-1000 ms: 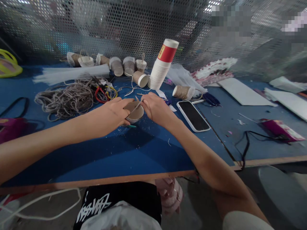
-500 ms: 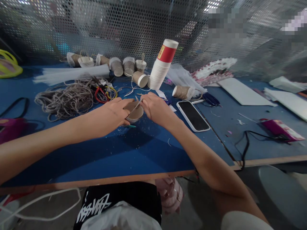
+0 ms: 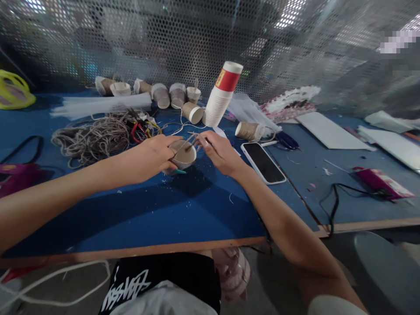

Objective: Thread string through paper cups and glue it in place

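My left hand [image 3: 149, 158] is closed on the left side of a paper cup [image 3: 186, 161], its thumb low near the base and its fingers at the rim. The cup's open mouth faces up toward me. A thin grey-brown cord [image 3: 185, 144] runs over the mouth between my hands, and some of it hangs inside. At the cup's right rim, my right hand [image 3: 220, 152] pinches this cord. A small green piece [image 3: 180, 171] lies beside the cup's base. Left of my left hand is a tangled heap of grey cord [image 3: 95, 136].
Behind my hands, a tall stack of paper cups [image 3: 218, 103] leans right. Several cord-wrapped cups [image 3: 160, 96] stand along the mesh screen [image 3: 183, 39]. Red-handled scissors [image 3: 136, 131] lie by the cord heap. A phone [image 3: 263, 162] rests right of my right hand, near white boards [image 3: 331, 131].
My right hand has shifted slightly right and turned, its fingers now more extended at the cord. More of the cup's inside shows, with cord in it. The view has tilted slightly.
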Demonstrator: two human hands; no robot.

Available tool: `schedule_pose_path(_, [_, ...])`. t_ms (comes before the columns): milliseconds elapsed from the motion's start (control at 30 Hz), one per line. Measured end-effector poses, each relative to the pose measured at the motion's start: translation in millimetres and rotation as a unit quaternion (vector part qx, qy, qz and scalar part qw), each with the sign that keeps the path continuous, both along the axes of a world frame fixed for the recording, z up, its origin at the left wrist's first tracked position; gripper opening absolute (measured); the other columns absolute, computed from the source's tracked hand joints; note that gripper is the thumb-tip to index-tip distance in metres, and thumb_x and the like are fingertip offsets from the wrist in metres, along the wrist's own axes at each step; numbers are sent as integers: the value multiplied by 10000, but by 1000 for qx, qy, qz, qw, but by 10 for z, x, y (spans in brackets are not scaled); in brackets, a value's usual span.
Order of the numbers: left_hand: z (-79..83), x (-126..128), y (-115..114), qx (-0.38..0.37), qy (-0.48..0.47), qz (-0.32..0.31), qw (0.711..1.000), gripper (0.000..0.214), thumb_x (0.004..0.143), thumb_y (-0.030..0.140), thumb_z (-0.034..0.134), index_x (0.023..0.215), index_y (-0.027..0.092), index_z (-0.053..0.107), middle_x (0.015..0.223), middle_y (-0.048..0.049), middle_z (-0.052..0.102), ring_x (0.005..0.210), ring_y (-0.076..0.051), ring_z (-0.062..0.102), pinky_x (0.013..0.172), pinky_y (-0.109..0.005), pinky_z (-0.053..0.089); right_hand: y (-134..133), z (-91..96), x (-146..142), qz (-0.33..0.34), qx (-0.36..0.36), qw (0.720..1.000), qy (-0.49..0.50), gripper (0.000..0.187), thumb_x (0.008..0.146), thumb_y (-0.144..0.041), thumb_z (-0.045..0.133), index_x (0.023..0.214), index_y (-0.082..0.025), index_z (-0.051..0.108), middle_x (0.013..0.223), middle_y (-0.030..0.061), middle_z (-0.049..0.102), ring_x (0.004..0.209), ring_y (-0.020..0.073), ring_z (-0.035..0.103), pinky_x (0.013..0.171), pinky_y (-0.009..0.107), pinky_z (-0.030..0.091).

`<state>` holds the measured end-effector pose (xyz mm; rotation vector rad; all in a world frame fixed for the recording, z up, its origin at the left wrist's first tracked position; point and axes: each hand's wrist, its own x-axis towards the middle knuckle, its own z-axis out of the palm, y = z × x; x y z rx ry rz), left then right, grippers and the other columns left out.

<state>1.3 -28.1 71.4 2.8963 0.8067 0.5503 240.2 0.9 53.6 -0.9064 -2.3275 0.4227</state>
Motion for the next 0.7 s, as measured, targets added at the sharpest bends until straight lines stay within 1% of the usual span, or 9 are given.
schedule_pose_path(67, [-25,7,56,-21,-40,-4,999,254,943,255,472,904,136,694,1256,-102,625,1204,-251,577,1078,-423,452,26,-69,30,8,-47,996,76,590,936,-669,268,1145,-171,505,1109,128,614,1010,225,606,912,431,478])
schedule_pose_path(133, [-100,15,127,-27,-84,32,996,257,940,289,496,896,133,695,1365,-99,567,1296,-267,515,1117,-447,422,50,-148,21,42,-87,988,123,683,866,-752,340,1250,-197,448,1265,141,568,1165,247,569,997,454,460])
schedule_pose_path(167, [-153,19,164,-36,-113,44,992,264,937,296,507,866,130,698,1391,-100,549,1304,-267,511,1116,-440,427,56,-187,3,55,-107,983,138,748,831,-783,372,1292,-196,413,1326,154,533,1221,261,543,1038,470,439])
schedule_pose_path(233, [-273,27,227,-55,-188,75,978,275,933,311,524,856,115,701,1370,-136,566,1280,-275,536,1084,-434,463,53,-255,-52,56,-128,981,130,900,721,-805,534,1342,-178,355,1385,196,483,1263,304,517,1048,504,440])
schedule_pose_path(300, [-391,30,266,-73,-241,85,964,290,929,331,532,841,109,695,1374,-169,558,1271,-294,546,1059,-465,479,31,-307,-114,20,-123,987,100,976,654,-730,686,1359,-159,327,1410,226,459,1305,347,477,1076,549,404])
schedule_pose_path(400, [-528,23,277,-76,-279,72,955,343,920,376,547,748,106,671,1395,-206,529,1288,-321,533,1061,-507,463,-11,-355,-180,-5,-94,990,103,909,667,-606,759,1338,-157,342,1374,228,497,1287,352,497,1081,561,391])
schedule_pose_path(500, [-606,10,260,-66,-287,64,954,333,908,382,573,734,115,672,1417,-201,510,1310,-324,514,1076,-526,443,-33,-384,-191,-19,-73,993,95,814,702,-494,770,1329,-179,357,1326,203,539,1241,336,541,1054,546,418])
schedule_pose_path(600, [-645,-1,247,-53,-272,60,959,272,897,340,603,746,132,692,1437,-172,498,1318,-317,508,1084,-530,436,-29,-414,-171,-42,-55,995,75,797,702,-444,772,1335,-191,359,1315,197,546,1225,340,553,1029,558,436])
schedule_pose_path(700, [-672,-7,233,-9,-254,41,966,177,882,266,632,778,144,710,1451,-156,483,1326,-313,498,1084,-524,442,-10,-457,-153,-27,-27,997,67,777,707,-360,763,1339,-189,346,1347,200,523,1244,328,544,1034,553,439])
